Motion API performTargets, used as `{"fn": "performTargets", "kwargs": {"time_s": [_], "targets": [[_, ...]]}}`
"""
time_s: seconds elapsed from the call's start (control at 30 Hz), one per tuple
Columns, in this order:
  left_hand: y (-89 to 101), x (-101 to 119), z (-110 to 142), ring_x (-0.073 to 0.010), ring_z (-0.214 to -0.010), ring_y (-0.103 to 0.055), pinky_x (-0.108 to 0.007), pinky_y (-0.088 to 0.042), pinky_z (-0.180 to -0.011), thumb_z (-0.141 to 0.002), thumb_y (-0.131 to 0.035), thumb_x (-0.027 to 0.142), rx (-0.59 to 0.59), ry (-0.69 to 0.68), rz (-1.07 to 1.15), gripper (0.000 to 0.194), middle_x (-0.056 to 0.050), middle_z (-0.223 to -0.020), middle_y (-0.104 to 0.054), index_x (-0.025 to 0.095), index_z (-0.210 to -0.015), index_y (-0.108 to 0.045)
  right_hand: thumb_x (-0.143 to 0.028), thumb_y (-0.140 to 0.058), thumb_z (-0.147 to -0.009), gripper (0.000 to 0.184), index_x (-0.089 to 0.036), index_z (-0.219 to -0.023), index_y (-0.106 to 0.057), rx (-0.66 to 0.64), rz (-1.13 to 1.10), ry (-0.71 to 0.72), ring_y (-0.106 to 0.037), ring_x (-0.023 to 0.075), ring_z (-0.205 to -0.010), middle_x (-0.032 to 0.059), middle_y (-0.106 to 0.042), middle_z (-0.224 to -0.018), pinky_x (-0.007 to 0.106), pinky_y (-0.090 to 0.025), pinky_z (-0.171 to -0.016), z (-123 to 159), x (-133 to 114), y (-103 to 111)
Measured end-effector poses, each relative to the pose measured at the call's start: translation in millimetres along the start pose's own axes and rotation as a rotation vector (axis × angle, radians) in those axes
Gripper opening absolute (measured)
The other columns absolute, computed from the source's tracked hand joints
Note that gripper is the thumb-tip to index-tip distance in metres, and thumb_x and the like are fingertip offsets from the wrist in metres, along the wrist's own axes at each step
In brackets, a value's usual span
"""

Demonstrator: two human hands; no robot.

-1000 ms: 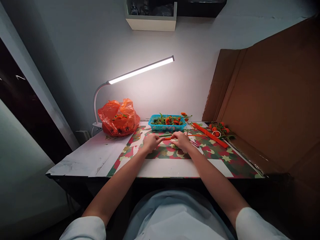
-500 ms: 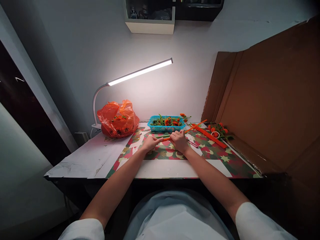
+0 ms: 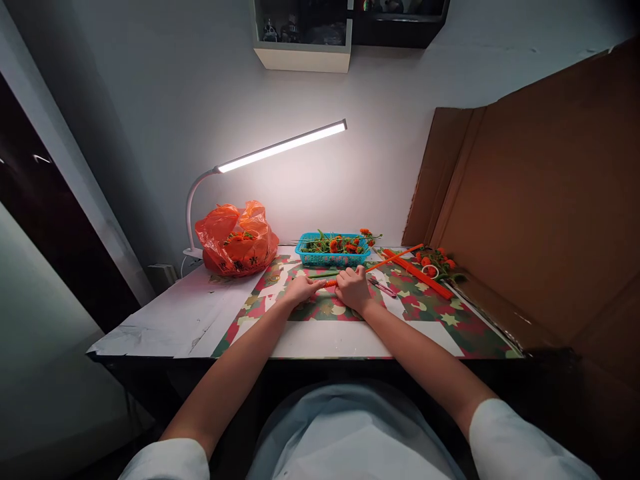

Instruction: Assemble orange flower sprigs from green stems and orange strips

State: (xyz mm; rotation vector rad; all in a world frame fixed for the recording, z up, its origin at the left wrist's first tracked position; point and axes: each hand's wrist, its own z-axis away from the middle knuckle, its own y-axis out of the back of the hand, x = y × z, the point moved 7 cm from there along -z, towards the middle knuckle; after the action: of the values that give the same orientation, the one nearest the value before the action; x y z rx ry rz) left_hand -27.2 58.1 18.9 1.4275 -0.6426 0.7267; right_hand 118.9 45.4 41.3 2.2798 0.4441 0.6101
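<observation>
Over the middle of the table, my left hand (image 3: 301,289) pinches one end of an orange pipe cleaner (image 3: 394,257). My right hand (image 3: 354,289) is closed around it just to the right, so the two hands are a short gap apart. A coiled-looking orange part shows between my fingers. From my right hand the loose end sticks out up and to the right. Just behind my hands a thin green stem (image 3: 323,274) lies on the table. Beside my right hand rests a small pink-handled tool (image 3: 384,288), perhaps scissors.
A blue basket (image 3: 305,257) of orange flowers with green stems stands behind my hands. At left are a red plastic bag (image 3: 237,257) and a lit lamp (image 3: 283,145). To the right lie a bundle of orange strips (image 3: 420,275), more flowers (image 3: 434,261) and a tall cardboard sheet (image 3: 530,200).
My right hand has shifted slightly left and down, closer to my left hand. The pipe cleaner's free end has swung lower and to the right. My left hand stays nearly in place.
</observation>
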Motion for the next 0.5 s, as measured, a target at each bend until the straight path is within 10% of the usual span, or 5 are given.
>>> {"fn": "performTargets", "kwargs": {"time_s": [0.5], "targets": [[-1.1, 9, 4, -0.0129, -0.04, -0.043, -0.026, -0.031, -0.045, -0.076, -0.051, 0.069, 0.013, -0.005, -0.241, 0.056, 0.0, -0.044, -0.048, 0.019, -0.05, -0.053, -0.01, -0.051, -0.079, 0.017, -0.014, -0.081, -0.068, -0.177, -0.059, -0.069, -0.05, 0.0231, -0.082, 0.0122, -0.067, -0.079, 0.04, -0.022, -0.079, -1, -4, -4]]}}
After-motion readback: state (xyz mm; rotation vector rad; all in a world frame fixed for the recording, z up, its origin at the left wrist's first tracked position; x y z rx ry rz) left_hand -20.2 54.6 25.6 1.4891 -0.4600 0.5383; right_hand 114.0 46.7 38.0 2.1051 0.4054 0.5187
